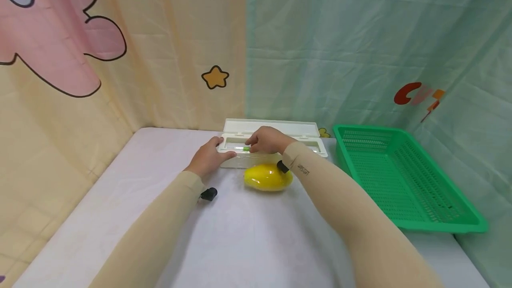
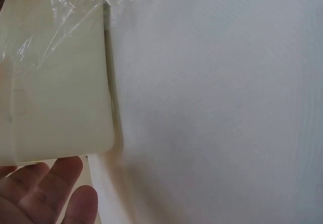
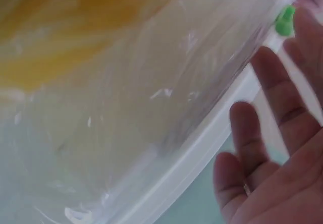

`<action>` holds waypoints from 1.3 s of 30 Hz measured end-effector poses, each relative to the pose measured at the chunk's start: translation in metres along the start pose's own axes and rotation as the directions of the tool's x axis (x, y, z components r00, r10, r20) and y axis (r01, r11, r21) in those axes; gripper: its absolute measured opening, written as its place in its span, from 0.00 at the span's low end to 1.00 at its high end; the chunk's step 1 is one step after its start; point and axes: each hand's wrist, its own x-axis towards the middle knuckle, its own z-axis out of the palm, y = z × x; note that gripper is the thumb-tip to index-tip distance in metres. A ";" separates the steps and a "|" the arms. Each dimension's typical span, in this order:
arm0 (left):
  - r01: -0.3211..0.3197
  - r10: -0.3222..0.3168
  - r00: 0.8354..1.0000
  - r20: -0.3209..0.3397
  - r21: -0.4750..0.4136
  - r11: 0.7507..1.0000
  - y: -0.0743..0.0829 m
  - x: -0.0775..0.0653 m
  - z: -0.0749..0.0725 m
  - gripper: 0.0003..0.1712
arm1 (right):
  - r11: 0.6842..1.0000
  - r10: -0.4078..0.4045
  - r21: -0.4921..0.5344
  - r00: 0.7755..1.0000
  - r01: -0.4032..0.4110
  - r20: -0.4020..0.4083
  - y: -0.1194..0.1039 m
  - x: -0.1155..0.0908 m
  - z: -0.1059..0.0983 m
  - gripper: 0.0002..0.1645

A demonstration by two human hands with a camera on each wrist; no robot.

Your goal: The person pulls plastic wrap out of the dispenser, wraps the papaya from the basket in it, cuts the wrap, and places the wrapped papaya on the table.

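Observation:
A white cling film dispenser (image 1: 244, 162) lies at the back of the table, its long lid (image 1: 276, 126) raised. My left hand (image 1: 205, 159) holds its left end, thumb along the front and fingers around the end. With thumb and index finger, my right hand (image 1: 270, 140) pinches the small green slider (image 1: 246, 149) on the dispenser's top; the remaining fingers (image 3: 246, 125) are spread in the right wrist view. In front of the dispenser lies a glossy yellow oval object (image 1: 266, 178), beneath my right wrist. Clear film (image 3: 116, 113) stretches between it and the dispenser.
To the right stands a green plastic basket (image 1: 444, 225) with perforated walls. A white cloth covers the table (image 1: 256, 243). Printed curtains (image 1: 184, 48) hang behind the table and along its sides.

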 end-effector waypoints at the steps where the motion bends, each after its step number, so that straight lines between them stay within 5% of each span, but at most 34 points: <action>1: -0.005 0.005 1.000 0.001 0.000 1.000 0.000 0.001 0.001 0.54 | 1.000 0.006 -0.006 1.000 -0.006 0.001 0.000 0.000 0.000 0.21; 21: -0.015 0.015 1.000 0.000 -0.004 1.000 0.000 -0.002 0.000 0.53 | 0.988 -0.011 -0.156 1.000 0.010 -0.003 0.004 0.008 -0.002 0.12; 33: 0.005 -0.005 1.000 0.006 0.003 1.000 0.004 -0.003 -0.002 0.54 | 0.995 0.060 -0.084 0.998 -0.061 -0.017 0.043 -0.017 -0.011 0.11; 39: 0.020 -0.020 1.000 0.017 -0.011 1.000 0.004 -0.003 -0.001 0.53 | 0.999 -0.018 -0.042 1.000 0.019 0.003 0.047 -0.022 -0.006 0.22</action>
